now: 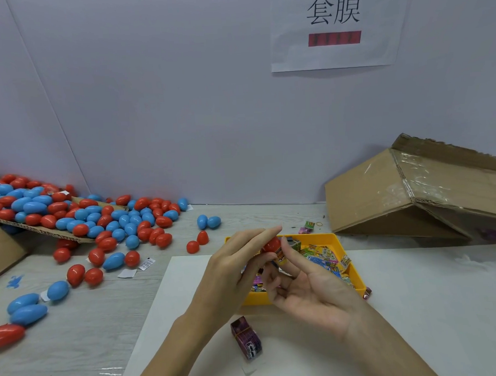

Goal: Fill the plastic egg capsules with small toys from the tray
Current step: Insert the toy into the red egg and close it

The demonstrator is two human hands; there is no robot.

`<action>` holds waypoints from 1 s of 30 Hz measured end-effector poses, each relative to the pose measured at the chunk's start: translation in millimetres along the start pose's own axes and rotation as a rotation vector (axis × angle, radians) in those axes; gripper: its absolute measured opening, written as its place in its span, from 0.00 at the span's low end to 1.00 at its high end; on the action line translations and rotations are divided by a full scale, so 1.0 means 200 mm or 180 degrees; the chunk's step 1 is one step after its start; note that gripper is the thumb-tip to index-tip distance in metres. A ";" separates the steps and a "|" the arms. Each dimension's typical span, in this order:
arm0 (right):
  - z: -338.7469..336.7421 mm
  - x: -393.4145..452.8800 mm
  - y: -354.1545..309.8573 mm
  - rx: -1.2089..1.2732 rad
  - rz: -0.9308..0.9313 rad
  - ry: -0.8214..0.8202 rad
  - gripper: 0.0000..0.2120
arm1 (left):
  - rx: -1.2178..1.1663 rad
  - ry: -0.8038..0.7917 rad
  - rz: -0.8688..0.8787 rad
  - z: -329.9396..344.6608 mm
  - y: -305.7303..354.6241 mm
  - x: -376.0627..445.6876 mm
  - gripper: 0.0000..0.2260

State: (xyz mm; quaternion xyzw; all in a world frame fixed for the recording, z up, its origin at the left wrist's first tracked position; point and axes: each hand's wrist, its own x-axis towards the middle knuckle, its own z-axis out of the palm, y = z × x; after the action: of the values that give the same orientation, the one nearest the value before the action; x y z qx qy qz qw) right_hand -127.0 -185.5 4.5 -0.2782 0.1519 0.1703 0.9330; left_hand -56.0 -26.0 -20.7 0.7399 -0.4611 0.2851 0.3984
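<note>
One pale counter (76, 326) carries everything, with a white sheet (419, 308) spread over its near right part. Two cardboard pieces stand out: a tipped-over box (408, 191) at the right, and a flat slab (42, 228) at the left that bears part of the heap of egg capsules (78, 214). Those red and blue capsules are too many and too overlapped to count; the heap spills from the slab across the counter toward the near left edge. One yellow tray (357, 274) sits on the sheet at centre, holding a jumble of small printed toy packets (325, 255), also too tangled to count. Two hands meet just above the tray: the left hand (231, 275) pinches one red capsule (272, 244) between thumb and forefinger, while the right hand (312, 288) lies palm up with its fingers (290, 254) holding a packet against the capsule's lower end. One purple packet bundle (246, 339) lies on the sheet in front of the tray.
</note>
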 end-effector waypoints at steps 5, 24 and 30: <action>0.00 0.00 0.00 0.0030 -0.0012 0.0000 0.23 | -0.0116 0.0098 -0.0045 0.00 0.01 0.00 0.19; 0.01 -0.01 0.00 0.0004 -0.0091 -0.0088 0.22 | -0.1449 0.0457 -0.1023 0.03 0.08 0.01 0.15; 0.01 -0.02 0.00 -0.0077 -0.0233 -0.0134 0.20 | -0.1362 0.0503 -0.0978 0.04 0.10 0.01 0.14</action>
State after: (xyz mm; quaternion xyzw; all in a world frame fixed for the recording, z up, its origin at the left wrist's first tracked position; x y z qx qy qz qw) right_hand -129.3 -185.2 8.2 -0.2912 0.1199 0.1437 0.9382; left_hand -71.8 -39.7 -17.0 0.6755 -0.3607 0.1743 0.6190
